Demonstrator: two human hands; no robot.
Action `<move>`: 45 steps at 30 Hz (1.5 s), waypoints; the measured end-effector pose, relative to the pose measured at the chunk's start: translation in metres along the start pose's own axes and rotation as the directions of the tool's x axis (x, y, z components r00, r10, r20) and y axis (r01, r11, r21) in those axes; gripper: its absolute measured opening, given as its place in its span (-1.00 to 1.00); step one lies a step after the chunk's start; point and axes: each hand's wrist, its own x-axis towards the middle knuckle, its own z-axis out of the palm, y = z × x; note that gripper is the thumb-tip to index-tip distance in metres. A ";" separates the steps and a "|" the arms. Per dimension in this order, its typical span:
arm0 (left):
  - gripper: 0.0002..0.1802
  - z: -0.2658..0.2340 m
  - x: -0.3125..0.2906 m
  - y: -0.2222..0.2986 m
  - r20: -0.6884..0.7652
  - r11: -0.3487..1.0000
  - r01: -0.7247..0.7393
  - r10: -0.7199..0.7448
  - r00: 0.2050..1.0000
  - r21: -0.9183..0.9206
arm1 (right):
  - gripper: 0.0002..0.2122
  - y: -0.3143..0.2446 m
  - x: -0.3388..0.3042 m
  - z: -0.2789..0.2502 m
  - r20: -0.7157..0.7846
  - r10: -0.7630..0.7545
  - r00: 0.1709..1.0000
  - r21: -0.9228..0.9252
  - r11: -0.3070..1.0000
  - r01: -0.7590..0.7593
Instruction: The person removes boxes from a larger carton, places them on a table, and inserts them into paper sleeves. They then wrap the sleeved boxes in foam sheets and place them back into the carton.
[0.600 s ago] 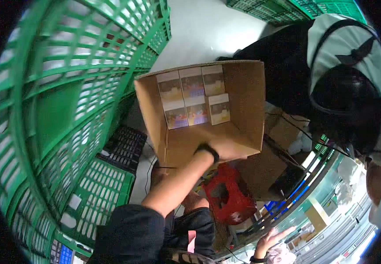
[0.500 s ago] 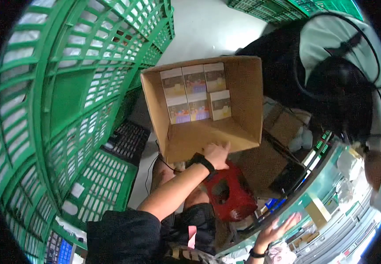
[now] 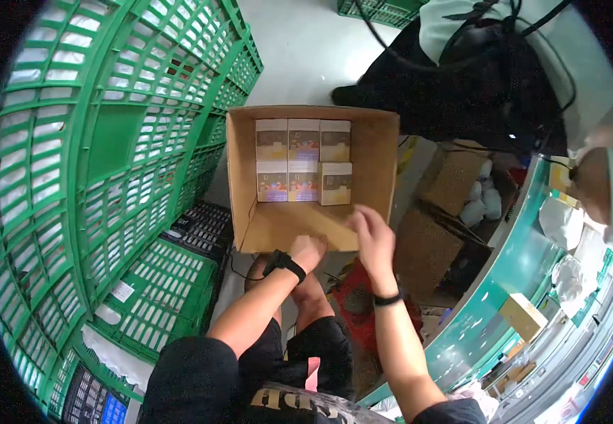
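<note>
Carton [image 3: 376, 152]: your right hand [image 3: 374, 242] newly at near-right corner, half-open | left hand [image 3: 308, 253] curled, near edge; holds unclear | two-handed now

Carton [image 3: 377, 162]: is showing plain brown.
Small boxes [image 3: 335, 185]: are showing white, grey, yellow, purple.
Tall crate [image 3: 112, 145]: is showing green lattice.
Wristbands [image 3: 388, 300]: are showing black.

One cardboard box [image 3: 378, 152] is standing open. Six small boxes [image 3: 303, 182] are showing inside: three in far row, three in near row. Two bare hands are working: one left hand [image 3: 308, 252], one right hand [image 3: 375, 244]. Two black wristbands [image 3: 388, 299] are showing, one per wrist. One pink strip [image 3: 312, 374] is hanging on shorts [image 3: 324, 353]. Green crates [image 3: 112, 141] are overlapping at left, exact count unclear.
</note>
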 end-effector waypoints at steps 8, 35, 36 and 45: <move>-0.37 -0.055 0.154 -0.066 0.425 0.897 0.146 0.050 0.904 -0.417 | -0.56 0.252 0.154 0.107 0.162 0.444 0.882 -0.668 0.707 -0.233; -0.23 0.104 0.276 -0.090 -0.079 0.490 0.175 -0.455 0.887 -0.854 | -0.52 0.335 0.196 0.142 0.327 0.770 0.548 0.502 0.349 -0.791; -0.23 0.105 0.274 -0.094 -0.059 0.477 0.171 -0.431 0.901 -0.862 | -0.51 0.328 0.194 0.139 0.339 0.774 0.535 0.538 0.307 -0.785; -0.27 0.063 0.218 -0.123 0.280 -0.351 0.262 -0.001 0.960 -0.899 | -0.53 0.207 0.130 0.090 0.261 0.711 0.653 0.797 0.224 -0.561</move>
